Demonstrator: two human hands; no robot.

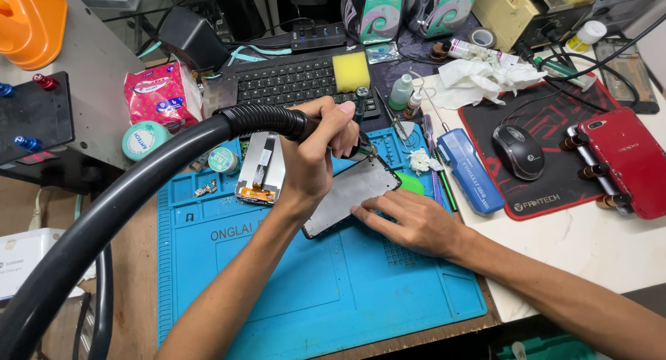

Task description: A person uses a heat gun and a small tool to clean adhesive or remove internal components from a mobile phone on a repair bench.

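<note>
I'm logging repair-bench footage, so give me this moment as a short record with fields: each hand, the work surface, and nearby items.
left hand: left hand grips the nozzle end of a black ribbed hose, tip aimed at the panel's upper edge
right hand: right hand lies flat, pressing the grey phone screen panel down
surface: blue silicone repair mat
nearby: second phone frame with orange flex, black keyboard, yellow sponge, black mouse, red phone
</note>
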